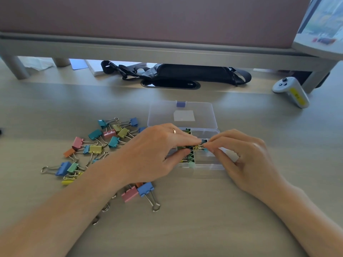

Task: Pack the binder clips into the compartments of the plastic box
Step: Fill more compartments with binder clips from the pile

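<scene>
While both hands meet over the plastic box (213, 165), the head camera looks down on a pale desk (185, 229). That box lies open near the middle of the desk, its clear lid (181, 115) folded flat on the far side.

The right hand (246, 158) pinches a binder clip (199, 147) (yellowish, with wire handles) between thumb and forefinger, just above a middle compartment; its other fingers are curled. The left hand (154, 153), with a ring (174, 130) on one finger, reaches across the box with its fingers nearly straight. Their tips touch the same clip, and the thumb lies against the packed clips (189, 157) standing in rows in the box's left compartments.

Loose binder clips (96, 143) in pink, blue, teal, yellow, green and orange lie scattered on the desk left of the box, some partly hidden by the left forearm. At the far edge a black bag (185, 74) sits under a monitor riser (167, 51), and a white controller (291, 91) with a yellow label lies to the right.
</scene>
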`<state>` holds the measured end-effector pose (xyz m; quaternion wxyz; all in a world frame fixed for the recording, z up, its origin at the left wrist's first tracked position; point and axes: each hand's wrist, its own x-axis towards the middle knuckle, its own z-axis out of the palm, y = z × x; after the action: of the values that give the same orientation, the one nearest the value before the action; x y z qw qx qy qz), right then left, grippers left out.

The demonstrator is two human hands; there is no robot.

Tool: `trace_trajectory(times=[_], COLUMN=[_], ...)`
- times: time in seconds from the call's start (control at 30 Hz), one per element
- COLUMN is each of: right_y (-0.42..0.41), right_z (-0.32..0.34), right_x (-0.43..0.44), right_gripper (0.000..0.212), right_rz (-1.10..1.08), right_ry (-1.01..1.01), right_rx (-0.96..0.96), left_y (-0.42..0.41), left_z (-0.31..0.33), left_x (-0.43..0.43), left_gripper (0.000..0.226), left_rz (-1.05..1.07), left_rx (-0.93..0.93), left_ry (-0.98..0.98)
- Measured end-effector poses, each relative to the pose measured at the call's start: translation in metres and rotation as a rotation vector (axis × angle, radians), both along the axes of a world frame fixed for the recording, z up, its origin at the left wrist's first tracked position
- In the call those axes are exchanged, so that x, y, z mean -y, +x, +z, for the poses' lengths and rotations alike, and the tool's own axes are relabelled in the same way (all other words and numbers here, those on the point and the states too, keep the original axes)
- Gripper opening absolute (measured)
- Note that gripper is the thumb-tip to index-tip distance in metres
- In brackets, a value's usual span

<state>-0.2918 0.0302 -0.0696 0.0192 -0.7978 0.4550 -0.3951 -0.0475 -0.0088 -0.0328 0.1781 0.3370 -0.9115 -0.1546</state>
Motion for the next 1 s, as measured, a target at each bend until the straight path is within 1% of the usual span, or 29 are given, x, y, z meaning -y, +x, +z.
trace_trajectory(times=[0.07,0.17,0.27,0.4,0.53,0.63,0.7,0.8,0.9,1.0], right_y=[0.0,0.001,0.004,-0.005,-0.017,-0.019,-0.02,-0.02,-0.017,-0.016], right_z=[0.0,0.0,-0.001,0.0,0.004,0.003,0.002,0.005,0.004,0.002], right_x=[0.0,0.0,0.0,-0.003,-0.013,-0.011,-0.01,-0.012,-0.01,-0.007], right_gripper=[0.017,0.017,0.017,0.021,0.036,0.034,0.034,0.041,0.043,0.04], right_rz=[-0.004,-0.019,-0.025,0.024,0.073,0.086,0.095,0.104,0.095,0.089], right_ry=[-0.009,-0.021,-0.047,0.02,0.081,0.067,0.07,0.116,0.133,0.139], right_rx=[-0.001,-0.013,-0.045,-0.039,-0.139,-0.215,-0.22,-0.182,-0.238,-0.248], left_y=[0.001,0.002,0.002,0.001,0.001,0.002,0.001,0.001,0.001,0.0], left_z=[-0.001,-0.001,0.002,0.004,0.002,0.001,0.001,0.002,0.002,0.002], left_x=[0.0,0.0,0.0,-0.003,-0.003,-0.002,-0.002,-0.002,-0.002,-0.001], left_gripper=[0.044,0.038,0.038,0.043,0.04,0.04,0.041,0.041,0.041,0.039], left_rz=[-0.024,-0.054,-0.084,-0.091,-0.085,-0.079,-0.077,-0.073,-0.067,-0.043], left_rx=[0.018,0.061,0.133,0.166,0.123,0.111,0.107,0.09,0.081,0.036], left_ry=[-0.019,-0.094,-0.164,-0.201,-0.182,-0.175,-0.17,-0.145,-0.133,-0.048])
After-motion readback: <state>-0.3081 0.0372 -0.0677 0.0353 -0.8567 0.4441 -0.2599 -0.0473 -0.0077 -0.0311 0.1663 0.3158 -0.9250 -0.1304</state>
